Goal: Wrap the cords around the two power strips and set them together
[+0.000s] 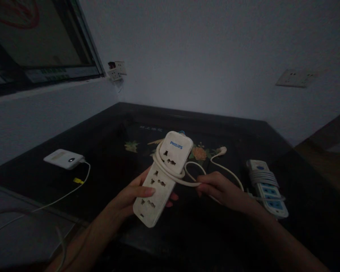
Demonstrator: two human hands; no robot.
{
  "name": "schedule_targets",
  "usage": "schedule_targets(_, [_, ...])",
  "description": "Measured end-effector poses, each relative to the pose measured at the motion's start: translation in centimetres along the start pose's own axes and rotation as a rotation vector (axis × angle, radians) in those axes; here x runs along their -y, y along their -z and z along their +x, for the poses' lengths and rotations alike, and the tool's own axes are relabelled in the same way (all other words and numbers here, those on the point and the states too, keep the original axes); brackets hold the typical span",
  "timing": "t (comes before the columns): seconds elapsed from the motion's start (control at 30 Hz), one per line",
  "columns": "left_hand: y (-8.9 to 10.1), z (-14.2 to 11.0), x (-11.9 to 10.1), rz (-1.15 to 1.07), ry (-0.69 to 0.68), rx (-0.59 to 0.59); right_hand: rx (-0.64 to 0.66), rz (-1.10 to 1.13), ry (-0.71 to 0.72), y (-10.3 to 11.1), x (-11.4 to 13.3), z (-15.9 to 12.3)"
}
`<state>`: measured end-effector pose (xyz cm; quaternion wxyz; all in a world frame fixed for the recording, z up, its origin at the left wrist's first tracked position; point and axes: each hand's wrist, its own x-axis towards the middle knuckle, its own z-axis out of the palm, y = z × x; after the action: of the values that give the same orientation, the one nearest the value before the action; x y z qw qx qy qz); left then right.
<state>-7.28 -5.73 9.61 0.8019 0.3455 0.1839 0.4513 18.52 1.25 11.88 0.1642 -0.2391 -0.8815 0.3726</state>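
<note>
A white PHILIPS power strip (166, 189) is tilted above the dark table, with my left hand (138, 192) wrapped round its lower half, thumb across the face. Its white cord (170, 172) loops around the upper half of the strip. To the right of the strip, my right hand (215, 189) pinches that cord where it leaves the loops. Beyond the hand a slack loop hangs, and the cord runs back to a plug (222, 150) lying on the table.
A second power strip (269, 189), wound with its cord, lies on the table (215, 234) at the right. On the left sits a white device (64, 158) with a cable attached. Wall sockets (296, 78) and a window (45, 34) are behind.
</note>
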Motion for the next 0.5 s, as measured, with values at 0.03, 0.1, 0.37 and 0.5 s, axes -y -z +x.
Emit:
schedule_targets(0.03, [0.2, 0.0, 0.2, -0.029, 0.011, 0.007, -0.021, 0.018, 0.027, 0.2, -0.1, 0.0])
schedule_targets(0.1, [0.7, 0.0, 0.7, -0.079, 0.03, 0.01, -0.082, 0.015, 0.038, 0.6, -0.3, -0.2])
schedule_targets(0.37, [0.6, 0.5, 1.8, -0.116, -0.007, -0.031, -0.053, 0.077, 0.017, 0.3, -1.4, -0.2])
schedule_targets(0.5, [0.4, 0.9, 2.4, -0.117, -0.035, -0.005, 0.017, 0.216, 0.073, -0.9, -1.9, 0.5])
